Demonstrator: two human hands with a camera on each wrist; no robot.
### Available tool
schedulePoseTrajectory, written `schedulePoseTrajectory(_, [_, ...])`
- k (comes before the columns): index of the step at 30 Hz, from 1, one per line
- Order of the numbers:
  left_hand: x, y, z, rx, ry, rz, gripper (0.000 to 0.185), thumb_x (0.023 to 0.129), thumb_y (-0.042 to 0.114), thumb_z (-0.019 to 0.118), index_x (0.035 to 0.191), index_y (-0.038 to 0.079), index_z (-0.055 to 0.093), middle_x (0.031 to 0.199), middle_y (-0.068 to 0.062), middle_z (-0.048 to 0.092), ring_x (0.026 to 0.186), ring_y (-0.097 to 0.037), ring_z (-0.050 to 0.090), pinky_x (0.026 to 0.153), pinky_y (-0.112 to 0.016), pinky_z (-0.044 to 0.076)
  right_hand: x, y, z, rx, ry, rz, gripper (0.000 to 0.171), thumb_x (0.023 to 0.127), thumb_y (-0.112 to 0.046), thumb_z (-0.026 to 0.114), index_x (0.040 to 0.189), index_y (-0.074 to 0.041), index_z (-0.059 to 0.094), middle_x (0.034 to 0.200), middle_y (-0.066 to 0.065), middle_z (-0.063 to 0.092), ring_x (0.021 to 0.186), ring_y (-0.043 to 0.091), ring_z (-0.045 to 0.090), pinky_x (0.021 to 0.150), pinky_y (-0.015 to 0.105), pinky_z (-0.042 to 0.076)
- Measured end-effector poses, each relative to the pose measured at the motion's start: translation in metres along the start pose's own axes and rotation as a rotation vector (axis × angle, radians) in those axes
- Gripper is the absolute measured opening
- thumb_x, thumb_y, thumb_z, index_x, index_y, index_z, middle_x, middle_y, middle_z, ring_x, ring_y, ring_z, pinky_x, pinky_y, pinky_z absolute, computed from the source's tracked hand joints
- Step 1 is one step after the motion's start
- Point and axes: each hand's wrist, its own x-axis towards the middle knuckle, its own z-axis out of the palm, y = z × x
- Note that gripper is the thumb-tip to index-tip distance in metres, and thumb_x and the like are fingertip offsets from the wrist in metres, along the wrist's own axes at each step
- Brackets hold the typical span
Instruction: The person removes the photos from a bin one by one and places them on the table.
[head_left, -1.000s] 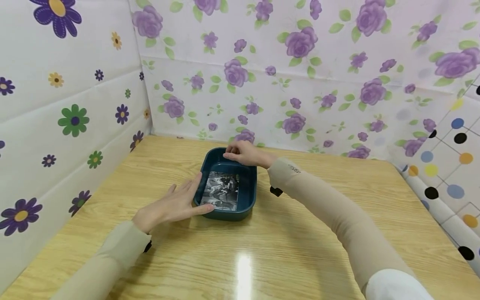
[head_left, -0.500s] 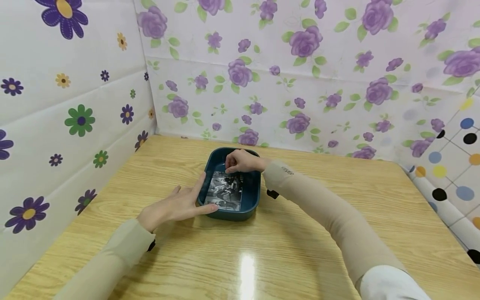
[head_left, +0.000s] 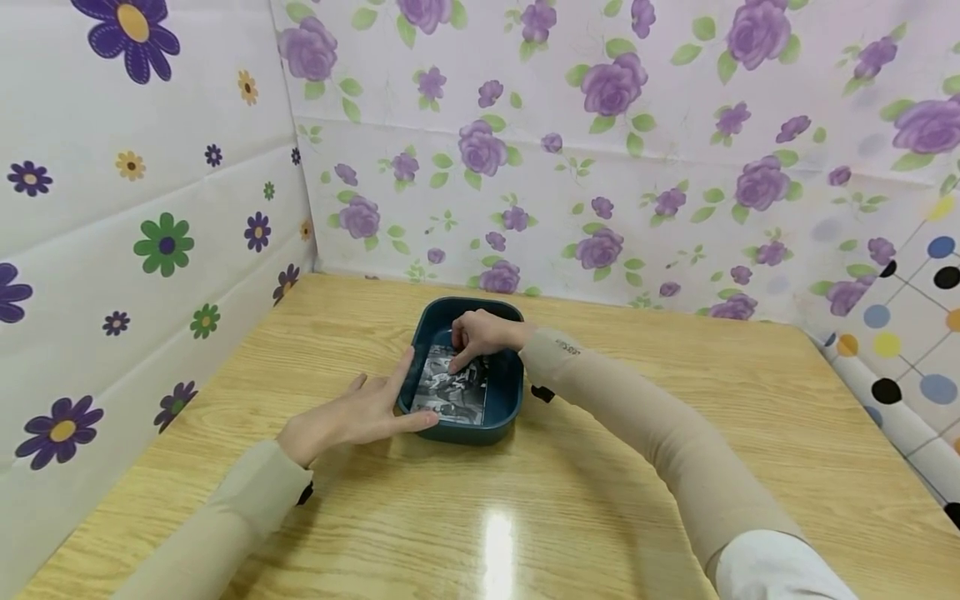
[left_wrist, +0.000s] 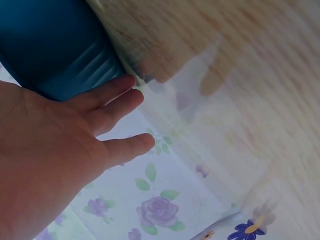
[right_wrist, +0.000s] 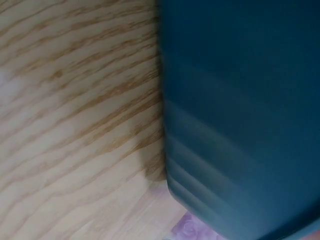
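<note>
A dark teal tub [head_left: 512,392], rounded at the corners, stands on the table with a black-and-white photo or printed card [head_left: 450,396] lying in it. My left hand [head_left: 348,417] has its fingers and thumb spread about the tub's near left corner; in the left wrist view, the fingers [left_wrist: 117,102] lie along its ribbed outer wall. Over the tub's far part, my right hand [head_left: 482,333] reaches inside, thumb lowered over the card and other fingers bent near its far edge. Thumb and fingers look apart, and the card appears flat. That hand is out of the right wrist view.
The wooden table [head_left: 637,433] extends around the tub. A rose-patterned sheet [head_left: 555,167] hangs along its far edge, a flower-printed one [head_left: 82,275] at the left, and a dotted one [head_left: 907,350] at the right.
My right hand has come from the tub's far rim down and nearer, over the card, and its thumb has parted from the other fingers. The left hand stays by the tub's corner.
</note>
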Motion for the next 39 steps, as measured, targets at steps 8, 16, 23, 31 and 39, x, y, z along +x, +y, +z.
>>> schedulePoseTrajectory(8, [0.003,0.001,-0.001,0.001,0.001,0.016,0.111,0.084,0.076,0.046,0.153,0.02,-0.02,0.151,-0.025,0.037,0.141,-0.042,0.034,0.114,-0.068,0.0,-0.001,-0.001,0.0,-0.049,-0.018,0.054,0.054,0.075,-0.046,0.08,0.112,-0.01,0.063,0.092,0.004,0.065,0.077,0.014,0.061,0.071,0.025,0.051])
schedulePoseTrajectory(16, [0.004,0.003,-0.003,-0.005,-0.007,0.021,0.11,0.085,0.075,0.046,0.153,0.018,-0.02,0.15,-0.027,0.037,0.141,-0.042,0.034,0.113,-0.069,0.001,-0.001,-0.003,-0.002,-0.024,0.018,0.038,0.054,0.075,-0.039,0.082,0.111,-0.007,0.058,0.098,0.008,0.061,0.081,0.017,0.058,0.072,0.027,0.049])
schedulePoseTrajectory(23, [0.002,0.004,-0.004,-0.013,-0.006,0.018,0.11,0.086,0.074,0.046,0.153,0.019,-0.02,0.151,-0.028,0.035,0.141,-0.041,0.035,0.113,-0.069,0.002,-0.002,-0.005,-0.003,-0.023,0.105,-0.003,0.052,0.078,-0.03,0.082,0.113,-0.007,0.051,0.098,0.01,0.055,0.078,0.017,0.049,0.071,0.028,0.042])
schedulePoseTrajectory(31, [0.002,0.004,-0.004,-0.01,-0.004,0.014,0.11,0.086,0.074,0.047,0.154,0.018,-0.019,0.151,-0.029,0.035,0.14,-0.042,0.036,0.113,-0.069,0.003,-0.008,-0.004,-0.011,0.154,0.12,0.001,0.032,0.08,-0.018,0.08,0.102,-0.007,0.06,0.092,0.006,0.06,0.078,0.016,0.051,0.072,0.026,0.042])
schedulePoseTrajectory(39, [0.002,0.002,-0.002,-0.002,-0.001,0.007,0.11,0.086,0.074,0.046,0.153,0.018,-0.02,0.156,-0.026,0.026,0.142,-0.043,0.03,0.114,-0.069,0.005,-0.025,-0.006,-0.037,0.326,0.177,0.024,0.029,0.081,-0.011,0.078,0.104,-0.004,0.061,0.101,0.009,0.061,0.088,0.02,0.053,0.08,0.03,0.045])
